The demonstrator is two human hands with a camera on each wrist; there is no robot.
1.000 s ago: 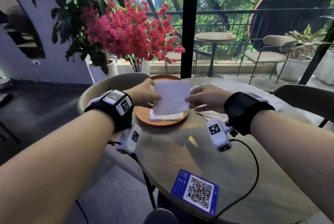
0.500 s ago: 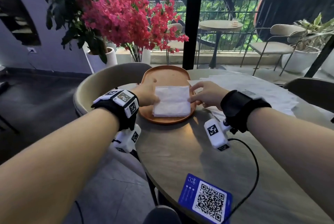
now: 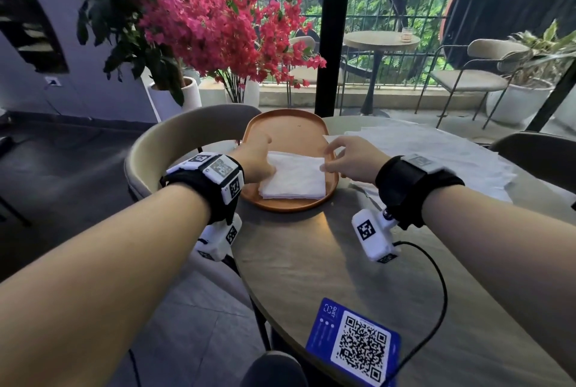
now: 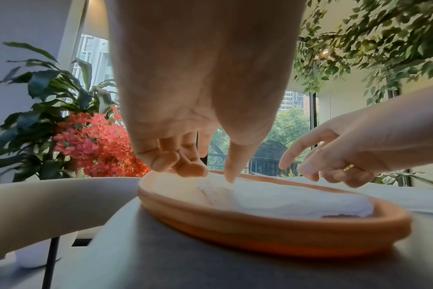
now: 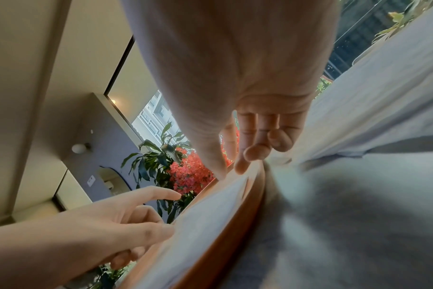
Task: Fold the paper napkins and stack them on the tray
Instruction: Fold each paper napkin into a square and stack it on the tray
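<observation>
The white folded napkins (image 3: 293,179) lie flat on the tray (image 3: 285,127) — nearly square, corners toward both hands. The left hand (image 3: 254,162) touches one edge with loose fingers; the right hand (image 3: 352,160) hovers loose, holding nothing.

surface: round grey table (image 3: 311,277) in front of me | far centre: orange tray (image 3: 290,204) | far right: spread unfolded napkins (image 3: 436,155) | near edge: blue QR card (image 3: 353,341) | right: my black cable (image 3: 436,286)

Café seating area: round bench (image 3: 343,262) with QR-code card (image 3: 355,343), padded chairs (image 3: 174,143), balcony table (image 3: 381,40), potted flowers (image 3: 224,28).
</observation>
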